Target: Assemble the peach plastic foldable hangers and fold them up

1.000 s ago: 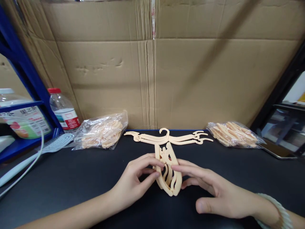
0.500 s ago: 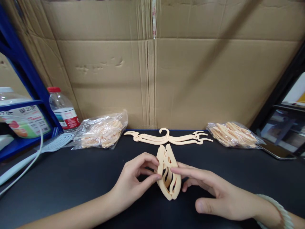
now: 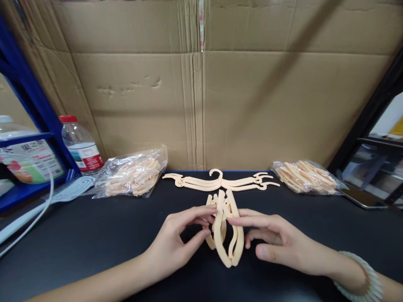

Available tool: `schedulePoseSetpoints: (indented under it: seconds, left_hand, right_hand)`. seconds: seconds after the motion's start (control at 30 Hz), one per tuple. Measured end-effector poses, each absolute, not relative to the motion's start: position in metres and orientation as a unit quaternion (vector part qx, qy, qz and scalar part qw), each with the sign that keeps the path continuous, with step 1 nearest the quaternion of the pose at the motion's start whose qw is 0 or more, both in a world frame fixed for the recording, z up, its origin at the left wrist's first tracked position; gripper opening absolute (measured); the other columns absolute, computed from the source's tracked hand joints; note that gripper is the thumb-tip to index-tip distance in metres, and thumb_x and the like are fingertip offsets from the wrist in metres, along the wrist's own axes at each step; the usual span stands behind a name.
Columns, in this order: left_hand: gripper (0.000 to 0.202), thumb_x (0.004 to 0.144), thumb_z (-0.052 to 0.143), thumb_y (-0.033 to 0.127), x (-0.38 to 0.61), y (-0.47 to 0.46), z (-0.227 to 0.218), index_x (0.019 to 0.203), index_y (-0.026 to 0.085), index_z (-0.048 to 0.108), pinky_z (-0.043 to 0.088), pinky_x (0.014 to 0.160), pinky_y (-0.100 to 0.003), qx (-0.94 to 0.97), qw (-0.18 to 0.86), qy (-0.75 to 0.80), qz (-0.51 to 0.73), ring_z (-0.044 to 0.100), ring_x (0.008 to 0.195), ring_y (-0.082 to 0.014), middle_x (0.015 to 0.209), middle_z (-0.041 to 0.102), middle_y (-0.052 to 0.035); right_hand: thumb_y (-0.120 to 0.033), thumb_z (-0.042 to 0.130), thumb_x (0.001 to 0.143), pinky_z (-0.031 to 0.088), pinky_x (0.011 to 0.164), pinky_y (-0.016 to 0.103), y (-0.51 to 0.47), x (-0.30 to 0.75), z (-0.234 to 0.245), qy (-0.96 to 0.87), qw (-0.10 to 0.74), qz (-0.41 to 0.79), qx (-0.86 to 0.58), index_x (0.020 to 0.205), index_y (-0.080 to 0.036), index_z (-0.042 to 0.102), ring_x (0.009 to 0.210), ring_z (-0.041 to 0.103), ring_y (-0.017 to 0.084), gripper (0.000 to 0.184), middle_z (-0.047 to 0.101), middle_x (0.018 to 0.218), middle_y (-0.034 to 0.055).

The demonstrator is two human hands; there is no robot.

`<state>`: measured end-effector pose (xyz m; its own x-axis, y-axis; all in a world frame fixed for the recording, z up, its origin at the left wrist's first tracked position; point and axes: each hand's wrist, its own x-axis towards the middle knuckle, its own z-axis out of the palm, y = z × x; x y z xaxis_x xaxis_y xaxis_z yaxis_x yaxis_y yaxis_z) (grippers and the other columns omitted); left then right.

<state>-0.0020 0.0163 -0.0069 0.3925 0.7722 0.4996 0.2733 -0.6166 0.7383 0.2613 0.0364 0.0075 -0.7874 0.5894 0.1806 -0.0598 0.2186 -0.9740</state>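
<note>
A cream plastic folding hanger (image 3: 227,228) stands folded on the black table (image 3: 94,239), its two arms meeting near the front. My left hand (image 3: 179,241) pinches its left side between thumb and fingers. My right hand (image 3: 277,243) holds the right side with its fingertips, thumb below. Just behind lies a small stack of unfolded cream hangers (image 3: 220,181), spread flat with the hook uppermost.
Two clear bags of cream hangers lie at the back, one on the left (image 3: 130,176) and one on the right (image 3: 307,176). A water bottle (image 3: 80,144) and blue shelf frame (image 3: 28,96) stand left. A cardboard wall (image 3: 201,84) closes the back. A phone (image 3: 362,197) lies right.
The folded hanger has tipped and turned between my fingers, its arms spreading slightly. My right thumb has drawn in closer to it. Both hands stay in place.
</note>
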Motion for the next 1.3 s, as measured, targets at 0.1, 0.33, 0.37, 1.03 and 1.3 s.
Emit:
schedulePoseSetpoints:
  seconds: [0.1,0.33,0.37,1.03,1.3]
  left_hand:
    - [0.042,0.088,0.055,0.010,-0.002,0.017,-0.008,0.128,0.024,0.054,0.055,0.093,-0.034,0.798,0.262,0.339,0.423,0.064,0.108,-0.0206,0.131,0.059,-0.0077]
    - [0.037,0.089,0.051,0.010,0.001,0.012,-0.003,0.123,0.022,0.054,0.045,0.106,-0.037,0.882,0.146,0.331,0.301,0.051,0.125,-0.0207,0.130,0.058,-0.0084]
    - [0.036,0.089,0.051,0.011,0.002,0.010,-0.002,0.123,0.021,0.054,0.044,0.106,-0.038,0.894,0.138,0.325,0.277,0.049,0.126,-0.0214,0.131,0.058,-0.0093]
    - [0.037,0.086,0.046,0.009,0.002,0.003,-0.007,0.121,0.014,0.057,0.049,0.102,-0.034,0.921,0.033,0.324,0.212,0.058,0.120,-0.0204,0.128,0.062,-0.0136]
    - [0.038,0.089,0.046,0.008,0.000,0.007,-0.010,0.126,0.015,0.054,0.049,0.103,-0.035,0.919,0.032,0.330,0.214,0.057,0.123,-0.0201,0.130,0.062,-0.0113]
  right_hand:
    - [-0.037,0.064,0.088,0.049,0.091,0.034,0.044,0.263,0.007,-0.712,0.302,0.587,-0.237,0.127,-0.026,0.060,0.116,0.055,0.023,0.041,0.048,0.141,0.0092]
    - [-0.049,0.056,0.089,0.053,0.078,0.037,0.060,0.269,-0.006,-0.747,0.291,0.430,-0.415,0.119,-0.019,0.064,0.086,0.063,0.021,0.044,0.068,0.103,0.0091]
    - [-0.047,0.054,0.090,0.052,0.080,0.038,0.060,0.269,-0.007,-0.772,0.277,0.393,-0.416,0.120,-0.020,0.063,0.088,0.062,0.021,0.042,0.067,0.106,0.0087]
    - [-0.025,0.053,0.094,0.037,0.109,0.035,0.041,0.264,-0.002,-0.925,0.166,0.184,-0.287,0.138,-0.032,0.044,0.130,0.039,0.020,0.045,0.041,0.139,0.0065]
    - [-0.023,0.054,0.094,0.040,0.107,0.034,0.043,0.265,-0.007,-0.926,0.184,0.162,-0.288,0.138,-0.031,0.045,0.127,0.043,0.020,0.045,0.043,0.138,0.0068]
